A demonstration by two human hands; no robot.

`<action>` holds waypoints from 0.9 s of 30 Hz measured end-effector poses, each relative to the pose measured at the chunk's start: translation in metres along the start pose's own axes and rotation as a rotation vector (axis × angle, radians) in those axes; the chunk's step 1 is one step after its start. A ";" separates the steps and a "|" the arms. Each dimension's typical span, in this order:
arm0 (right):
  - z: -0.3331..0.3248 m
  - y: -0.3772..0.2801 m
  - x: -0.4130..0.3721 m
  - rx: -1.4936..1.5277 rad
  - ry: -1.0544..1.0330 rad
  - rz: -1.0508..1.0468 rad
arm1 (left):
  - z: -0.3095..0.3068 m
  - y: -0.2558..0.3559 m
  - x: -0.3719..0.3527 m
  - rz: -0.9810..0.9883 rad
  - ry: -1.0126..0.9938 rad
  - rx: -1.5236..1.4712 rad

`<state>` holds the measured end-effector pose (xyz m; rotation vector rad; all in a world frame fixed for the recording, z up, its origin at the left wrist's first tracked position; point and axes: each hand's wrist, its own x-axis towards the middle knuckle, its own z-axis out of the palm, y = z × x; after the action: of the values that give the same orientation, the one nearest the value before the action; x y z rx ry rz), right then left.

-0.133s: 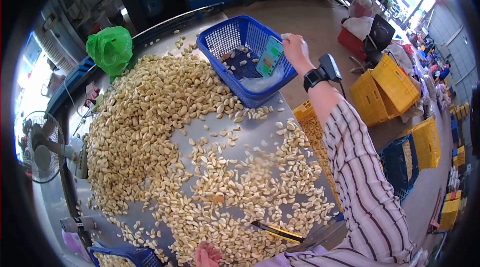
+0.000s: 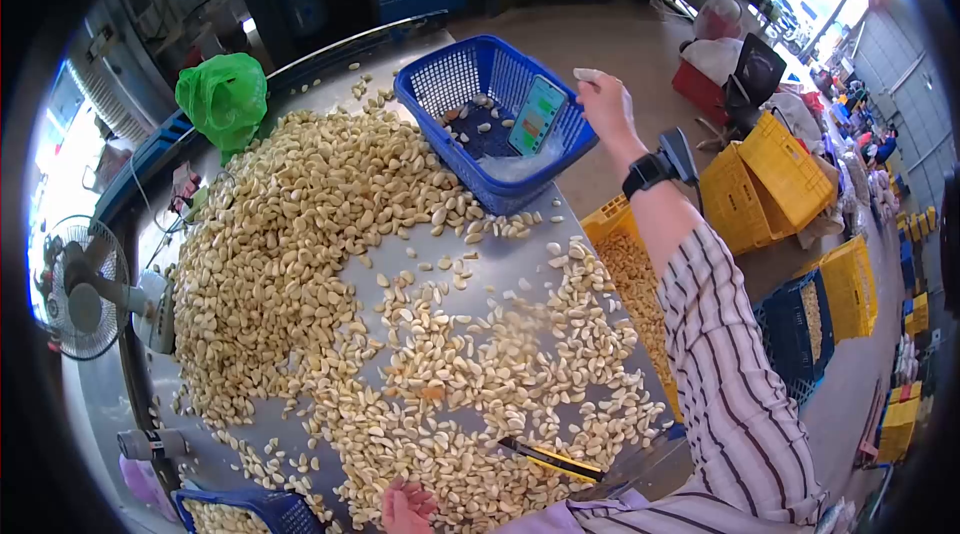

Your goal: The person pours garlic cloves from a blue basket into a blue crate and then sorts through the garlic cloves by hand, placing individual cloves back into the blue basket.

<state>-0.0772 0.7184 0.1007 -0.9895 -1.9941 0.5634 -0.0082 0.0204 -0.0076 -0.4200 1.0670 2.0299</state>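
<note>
My right hand [image 2: 606, 104] is raised beside the right rim of a blue basket [image 2: 508, 196], its fingers pinched on a small white piece. In the basket lie a phone [image 2: 538, 116] with a lit screen, a few pale pieces and clear plastic. At the bottom edge my left hand [image 2: 408, 507] rests by the scattered cloves [image 2: 470, 454], fingers loosely apart and partly cut off by the frame. A yellow and black cutter [image 2: 552, 459] lies to its right. A large heap of pale cloves [image 2: 280, 224] covers the table's left side.
A fan [image 2: 88, 289] stands at the left, with a green bag [image 2: 222, 99] behind the heap. Another blue basket [image 2: 275, 512] sits at the lower left. Yellow crates [image 2: 740, 199] and a bin of cloves [image 2: 630, 279] are on the right, beyond the table edge.
My right hand has moved slightly right, away from the basket's rim, still pinching the white piece. My left hand has shifted a little to the left.
</note>
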 end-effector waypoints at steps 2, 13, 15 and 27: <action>-0.031 -0.021 -0.031 0.167 -0.073 0.166 | 0.037 0.020 -0.019 0.010 0.194 0.167; -0.160 -0.128 -0.177 0.759 -0.090 0.359 | 0.050 0.082 -0.096 0.458 0.120 0.663; -0.160 -0.157 -0.222 0.831 -0.182 0.408 | 0.029 0.096 -0.112 0.742 0.202 0.811; 0.005 -0.318 -0.525 0.983 -0.758 0.647 | -0.243 0.305 -0.208 1.535 0.979 0.474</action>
<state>-0.0352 0.1072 0.0642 -0.7844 -1.5255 2.2669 -0.1275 -0.3796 0.1384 -0.3448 3.0893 2.5949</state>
